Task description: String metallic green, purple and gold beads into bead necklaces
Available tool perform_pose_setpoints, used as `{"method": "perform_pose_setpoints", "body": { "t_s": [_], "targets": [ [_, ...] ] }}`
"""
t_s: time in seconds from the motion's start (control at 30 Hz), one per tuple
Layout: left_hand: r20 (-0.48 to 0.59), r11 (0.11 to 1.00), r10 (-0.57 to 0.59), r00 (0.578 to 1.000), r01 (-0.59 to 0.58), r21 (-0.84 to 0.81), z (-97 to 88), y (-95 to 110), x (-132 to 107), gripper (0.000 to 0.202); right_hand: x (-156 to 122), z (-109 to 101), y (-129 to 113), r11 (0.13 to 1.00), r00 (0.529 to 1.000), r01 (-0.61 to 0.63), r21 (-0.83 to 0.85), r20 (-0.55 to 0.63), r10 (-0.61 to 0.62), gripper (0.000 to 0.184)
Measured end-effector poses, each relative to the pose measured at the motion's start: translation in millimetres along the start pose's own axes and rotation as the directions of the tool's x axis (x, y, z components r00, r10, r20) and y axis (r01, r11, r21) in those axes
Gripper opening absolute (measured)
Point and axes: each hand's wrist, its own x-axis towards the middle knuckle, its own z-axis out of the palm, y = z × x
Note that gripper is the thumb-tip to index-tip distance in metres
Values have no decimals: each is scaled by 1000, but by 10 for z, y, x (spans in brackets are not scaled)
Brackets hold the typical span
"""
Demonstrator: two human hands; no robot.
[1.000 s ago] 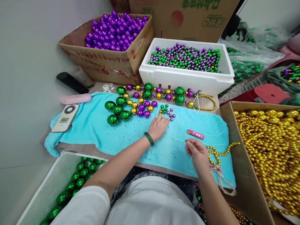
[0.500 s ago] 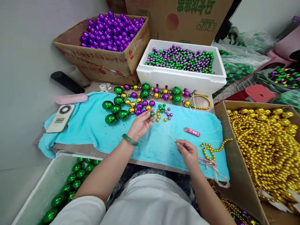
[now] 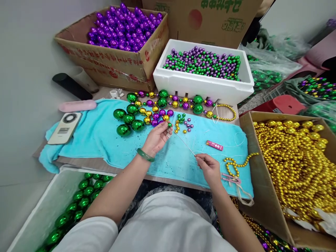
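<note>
"So, what are the hands gripping?"

"On my remote feed, the left hand [image 3: 158,137] pinches a small green bead [image 3: 169,125]; the right hand [image 3: 209,169] clasps a thin needle [image 3: 183,141], its far end at that bead. I can't tell whether it's through."

"And where's the bead?"

"Over the blue towel [image 3: 181,164], just beside some small gold beads [image 3: 177,127]."

Even Light, Stretched Corners

Soft white light is falling evenly, glinting off the glossy purple oval beads [image 3: 124,31]; detail on the small shiny green bead [image 3: 169,125] is appearing soft. The wide lens is stretching the corners.
</note>
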Motion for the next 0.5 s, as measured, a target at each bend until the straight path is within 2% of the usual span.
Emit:
{"method": "perform_pose_setpoints", "body": {
  "t_s": [0.23,0.5],
  "targets": [
    [-13,998,53,998,-53,34,43,-2,-32,8,5,-5,-12,1000,1000,12,-16,-15,-12,19],
    [9,993,70,998,-70,94,-17,-32,-8,11,8,-3,11,999,1000,20,-48,-3,-20,19]
  ]
}}
